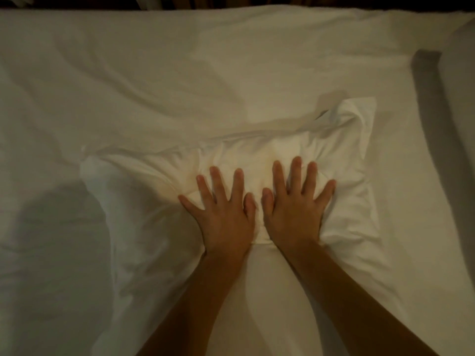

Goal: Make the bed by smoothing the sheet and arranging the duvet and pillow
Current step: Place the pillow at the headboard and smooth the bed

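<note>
head view | left hand (223, 214) flat, fingers spread, pressing pillow (257, 160) | right hand (293, 209) flat, spread, pressing pillow beside left hand, thumbs nearly touching | pillow lies on rumpled sheet (180, 80) | dark strip (424, 80) right of pillow

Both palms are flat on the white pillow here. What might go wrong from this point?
The left hand and right hand press side by side into the middle of the rumpled white pillow, which may dent it rather than smooth it. Long folds in the creased white sheet beyond the pillow may get left if attention stays here.
</note>
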`<state>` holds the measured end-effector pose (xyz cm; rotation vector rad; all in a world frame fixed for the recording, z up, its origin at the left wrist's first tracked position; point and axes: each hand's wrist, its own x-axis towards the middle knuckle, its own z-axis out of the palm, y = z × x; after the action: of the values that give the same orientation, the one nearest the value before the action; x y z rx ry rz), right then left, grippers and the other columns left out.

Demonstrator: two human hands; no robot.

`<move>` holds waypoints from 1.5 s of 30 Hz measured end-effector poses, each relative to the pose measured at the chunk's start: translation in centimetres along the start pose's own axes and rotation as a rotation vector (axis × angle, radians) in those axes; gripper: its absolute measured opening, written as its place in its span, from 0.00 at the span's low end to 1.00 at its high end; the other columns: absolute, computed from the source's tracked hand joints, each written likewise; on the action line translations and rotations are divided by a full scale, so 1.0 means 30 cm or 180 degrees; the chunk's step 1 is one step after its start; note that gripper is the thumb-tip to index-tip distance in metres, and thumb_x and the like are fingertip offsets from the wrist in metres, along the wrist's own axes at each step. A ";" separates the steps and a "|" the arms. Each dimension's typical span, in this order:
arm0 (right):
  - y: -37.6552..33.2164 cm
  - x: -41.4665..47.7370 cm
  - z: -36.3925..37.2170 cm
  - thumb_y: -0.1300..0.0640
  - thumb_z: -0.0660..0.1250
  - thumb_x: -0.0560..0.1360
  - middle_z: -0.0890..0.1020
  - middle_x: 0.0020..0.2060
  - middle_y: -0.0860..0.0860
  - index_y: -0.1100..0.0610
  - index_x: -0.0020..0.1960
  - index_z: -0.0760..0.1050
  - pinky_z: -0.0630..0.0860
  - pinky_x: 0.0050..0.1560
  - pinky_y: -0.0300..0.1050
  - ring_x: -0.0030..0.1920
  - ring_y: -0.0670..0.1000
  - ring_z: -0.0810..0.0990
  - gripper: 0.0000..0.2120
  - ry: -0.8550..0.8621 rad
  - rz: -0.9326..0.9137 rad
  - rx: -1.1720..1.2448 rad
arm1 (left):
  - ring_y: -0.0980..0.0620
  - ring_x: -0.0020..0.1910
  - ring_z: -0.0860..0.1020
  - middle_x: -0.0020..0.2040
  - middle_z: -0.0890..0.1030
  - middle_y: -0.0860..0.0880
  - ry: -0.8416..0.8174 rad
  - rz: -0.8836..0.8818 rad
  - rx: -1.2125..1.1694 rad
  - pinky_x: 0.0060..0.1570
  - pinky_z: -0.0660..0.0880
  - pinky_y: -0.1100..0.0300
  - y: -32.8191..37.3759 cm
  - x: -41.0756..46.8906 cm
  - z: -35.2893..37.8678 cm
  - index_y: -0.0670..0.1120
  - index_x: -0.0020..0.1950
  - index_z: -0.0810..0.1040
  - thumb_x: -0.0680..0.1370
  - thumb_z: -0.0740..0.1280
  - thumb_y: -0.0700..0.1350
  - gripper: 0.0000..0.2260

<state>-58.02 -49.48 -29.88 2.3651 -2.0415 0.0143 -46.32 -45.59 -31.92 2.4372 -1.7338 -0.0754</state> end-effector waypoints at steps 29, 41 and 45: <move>0.006 -0.056 -0.295 0.44 0.42 0.82 0.50 0.79 0.51 0.46 0.79 0.48 0.41 0.71 0.70 0.78 0.56 0.45 0.26 -0.0464 0.0114 0.0443 | 0.41 0.76 0.58 0.78 0.58 0.43 -0.0961 -0.0244 -0.0367 0.68 0.50 0.28 -0.003 -0.115 -0.320 0.54 0.79 0.55 0.73 0.32 0.60 0.36; 0.130 -0.675 -0.252 0.44 0.52 0.79 0.65 0.74 0.56 0.50 0.76 0.63 0.54 0.69 0.73 0.74 0.59 0.62 0.26 -0.0343 0.0301 0.0403 | 0.36 0.73 0.63 0.76 0.61 0.37 -0.0754 0.0261 -0.0046 0.67 0.56 0.29 -0.022 -0.637 -0.290 0.51 0.77 0.62 0.80 0.49 0.57 0.26; 0.139 -0.707 -0.192 0.44 0.53 0.79 0.62 0.75 0.57 0.51 0.76 0.60 0.53 0.68 0.73 0.76 0.60 0.59 0.28 -0.0453 0.0226 0.0362 | 0.36 0.75 0.61 0.77 0.58 0.37 -0.0647 0.0434 0.0049 0.69 0.53 0.30 -0.063 -0.653 -0.222 0.50 0.77 0.61 0.80 0.51 0.56 0.26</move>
<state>-65.23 -29.01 -24.47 2.4230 -2.2454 -0.0391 -50.20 -25.89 -26.51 2.3864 -1.9858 -0.3047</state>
